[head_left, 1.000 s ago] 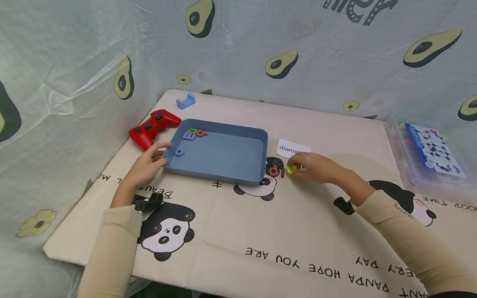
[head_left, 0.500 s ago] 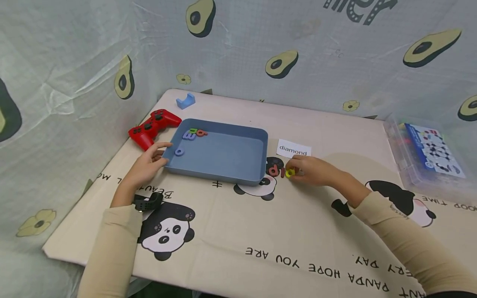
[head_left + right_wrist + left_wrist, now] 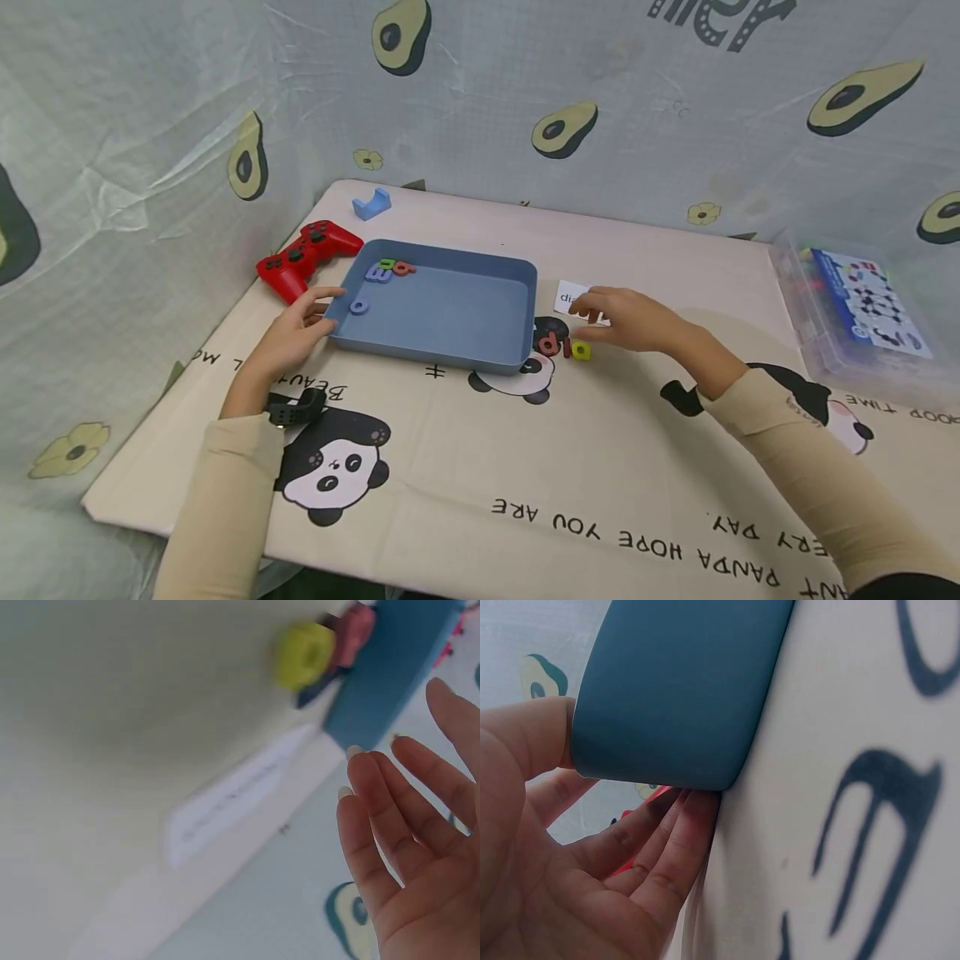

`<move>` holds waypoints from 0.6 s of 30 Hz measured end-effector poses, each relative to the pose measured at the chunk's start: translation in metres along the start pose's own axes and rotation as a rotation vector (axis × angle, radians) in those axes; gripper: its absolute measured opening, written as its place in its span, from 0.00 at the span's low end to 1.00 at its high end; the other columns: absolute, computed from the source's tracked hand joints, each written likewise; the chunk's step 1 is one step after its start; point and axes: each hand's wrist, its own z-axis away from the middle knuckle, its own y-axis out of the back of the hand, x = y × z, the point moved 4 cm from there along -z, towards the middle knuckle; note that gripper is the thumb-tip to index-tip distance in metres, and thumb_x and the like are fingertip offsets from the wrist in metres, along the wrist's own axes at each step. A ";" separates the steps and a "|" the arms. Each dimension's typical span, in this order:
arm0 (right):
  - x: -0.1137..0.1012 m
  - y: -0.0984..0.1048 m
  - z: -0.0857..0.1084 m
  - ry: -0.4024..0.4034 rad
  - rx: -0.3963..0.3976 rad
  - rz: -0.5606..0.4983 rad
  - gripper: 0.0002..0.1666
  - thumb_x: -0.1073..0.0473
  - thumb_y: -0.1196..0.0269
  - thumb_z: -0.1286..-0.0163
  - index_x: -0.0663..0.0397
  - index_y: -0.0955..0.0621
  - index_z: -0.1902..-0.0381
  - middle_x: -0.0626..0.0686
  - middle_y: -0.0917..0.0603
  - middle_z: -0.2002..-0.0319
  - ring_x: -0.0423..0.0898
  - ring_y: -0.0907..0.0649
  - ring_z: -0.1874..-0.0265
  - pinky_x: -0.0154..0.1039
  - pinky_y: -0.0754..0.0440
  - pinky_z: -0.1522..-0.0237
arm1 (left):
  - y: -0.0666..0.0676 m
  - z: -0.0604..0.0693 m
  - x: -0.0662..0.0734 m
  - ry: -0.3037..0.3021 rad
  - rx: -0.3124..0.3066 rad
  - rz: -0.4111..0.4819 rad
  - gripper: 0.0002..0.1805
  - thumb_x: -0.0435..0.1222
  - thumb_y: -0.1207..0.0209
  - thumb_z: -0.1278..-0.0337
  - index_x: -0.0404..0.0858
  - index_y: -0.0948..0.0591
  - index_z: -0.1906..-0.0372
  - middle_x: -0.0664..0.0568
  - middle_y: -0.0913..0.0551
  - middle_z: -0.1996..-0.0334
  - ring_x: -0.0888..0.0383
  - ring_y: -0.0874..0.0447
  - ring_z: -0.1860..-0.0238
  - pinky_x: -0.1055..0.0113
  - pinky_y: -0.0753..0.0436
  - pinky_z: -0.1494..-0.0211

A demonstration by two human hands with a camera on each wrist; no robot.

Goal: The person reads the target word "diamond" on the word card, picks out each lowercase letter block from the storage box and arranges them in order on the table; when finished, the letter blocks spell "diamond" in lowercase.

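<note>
My left hand (image 3: 297,327) holds the left end of the blue tray (image 3: 435,350), thumb and fingers against its wall near the corner. In the tray lie a purple letter o (image 3: 359,307), a purple m-like letter (image 3: 378,273), a green letter (image 3: 386,263) and an orange letter (image 3: 403,268). Right of the tray a red letter d (image 3: 548,345), a red letter i (image 3: 567,348) and a yellow letter (image 3: 581,350) stand in a row. My right hand (image 3: 630,321) hovers just above the yellow letter, fingers apart and holding nothing. It partly covers a white word card (image 3: 567,293).
A red game controller (image 3: 309,257) lies left of the tray, with a light-blue plastic piece (image 3: 372,203) behind it. At the right stands a clear plastic box (image 3: 847,358) with a blue printed sheet (image 3: 870,302) on top. Curtain walls border the table.
My right hand has let go of the yellow letter beside the red i and risen slightly, its fingers spreading. The left hand stays at the tray.
</note>
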 end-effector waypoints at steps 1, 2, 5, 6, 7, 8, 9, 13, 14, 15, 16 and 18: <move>-0.002 0.003 -0.004 0.008 0.007 -0.001 0.19 0.56 0.33 0.39 0.62 0.19 0.53 0.55 0.18 0.59 0.49 0.19 0.61 0.45 0.20 0.60 | 0.000 0.000 -0.001 0.002 0.000 0.001 0.27 0.32 0.55 0.34 0.39 0.39 0.30 0.31 0.37 0.36 0.35 0.37 0.38 0.42 0.36 0.38; -0.005 0.006 -0.008 0.015 0.014 -0.002 0.19 0.56 0.33 0.38 0.62 0.19 0.54 0.56 0.18 0.59 0.49 0.19 0.61 0.45 0.20 0.60 | 0.000 0.000 -0.001 0.003 -0.001 0.001 0.27 0.32 0.55 0.34 0.39 0.39 0.30 0.31 0.37 0.36 0.35 0.37 0.38 0.42 0.36 0.38; -0.017 0.013 -0.024 0.047 0.024 -0.004 0.17 0.57 0.35 0.37 0.62 0.19 0.53 0.56 0.19 0.59 0.48 0.20 0.61 0.45 0.20 0.60 | 0.000 0.000 -0.002 0.007 -0.001 0.005 0.27 0.32 0.55 0.34 0.39 0.39 0.30 0.31 0.38 0.35 0.35 0.38 0.37 0.42 0.36 0.38; -0.022 0.015 -0.030 0.068 0.031 -0.004 0.16 0.57 0.35 0.36 0.61 0.19 0.54 0.56 0.19 0.59 0.48 0.20 0.62 0.45 0.20 0.59 | 0.000 0.000 -0.002 0.008 -0.002 0.006 0.27 0.32 0.55 0.34 0.39 0.39 0.30 0.31 0.38 0.35 0.35 0.38 0.37 0.42 0.36 0.38; -0.027 0.017 -0.036 0.087 0.037 -0.004 0.16 0.57 0.35 0.36 0.61 0.19 0.54 0.56 0.19 0.59 0.48 0.20 0.62 0.45 0.20 0.59 | 0.000 0.000 -0.002 0.009 -0.003 0.007 0.27 0.32 0.55 0.34 0.39 0.39 0.30 0.31 0.38 0.35 0.35 0.38 0.37 0.42 0.37 0.38; -0.033 0.018 -0.042 0.109 0.043 0.000 0.15 0.58 0.36 0.36 0.61 0.19 0.54 0.56 0.19 0.59 0.48 0.20 0.62 0.44 0.21 0.59 | 0.000 0.000 -0.002 0.009 -0.002 0.008 0.27 0.32 0.55 0.34 0.39 0.39 0.30 0.31 0.38 0.35 0.35 0.38 0.37 0.42 0.37 0.38; -0.038 0.020 -0.049 0.130 0.051 0.003 0.15 0.58 0.36 0.36 0.61 0.19 0.54 0.56 0.19 0.59 0.48 0.20 0.62 0.44 0.21 0.59 | 0.001 0.000 -0.002 0.009 -0.001 0.009 0.27 0.32 0.55 0.34 0.39 0.39 0.30 0.31 0.38 0.35 0.35 0.38 0.37 0.42 0.37 0.38; -0.061 0.024 -0.076 0.202 0.079 0.018 0.14 0.57 0.36 0.35 0.61 0.20 0.56 0.56 0.19 0.60 0.48 0.20 0.64 0.42 0.22 0.61 | 0.002 0.000 -0.002 0.010 0.001 0.009 0.27 0.32 0.55 0.34 0.39 0.39 0.30 0.31 0.38 0.35 0.35 0.38 0.37 0.42 0.36 0.38; -0.065 0.024 -0.084 0.215 0.083 0.023 0.14 0.57 0.36 0.35 0.61 0.20 0.56 0.56 0.19 0.60 0.48 0.20 0.64 0.42 0.22 0.61 | 0.002 0.000 -0.002 0.011 0.001 0.010 0.27 0.32 0.55 0.34 0.39 0.39 0.30 0.31 0.38 0.35 0.35 0.38 0.37 0.42 0.37 0.38; -0.070 0.024 -0.091 0.225 0.084 0.029 0.14 0.57 0.36 0.35 0.61 0.20 0.56 0.56 0.19 0.60 0.48 0.20 0.64 0.41 0.22 0.60 | 0.002 0.000 -0.002 0.013 0.001 0.010 0.27 0.32 0.55 0.34 0.39 0.39 0.30 0.31 0.38 0.35 0.35 0.38 0.37 0.42 0.37 0.37; -0.075 0.023 -0.098 0.232 0.081 0.035 0.14 0.57 0.36 0.35 0.61 0.20 0.56 0.57 0.19 0.60 0.48 0.20 0.63 0.41 0.22 0.60 | 0.002 0.000 -0.001 0.014 0.001 0.011 0.27 0.32 0.55 0.34 0.39 0.39 0.30 0.31 0.38 0.36 0.35 0.37 0.37 0.42 0.36 0.37; -0.082 0.021 -0.112 0.234 0.069 0.047 0.14 0.57 0.37 0.35 0.60 0.20 0.54 0.56 0.20 0.59 0.48 0.20 0.62 0.40 0.22 0.58 | 0.001 0.000 -0.001 0.015 0.001 0.012 0.27 0.32 0.55 0.34 0.40 0.38 0.30 0.31 0.38 0.36 0.35 0.37 0.37 0.43 0.37 0.37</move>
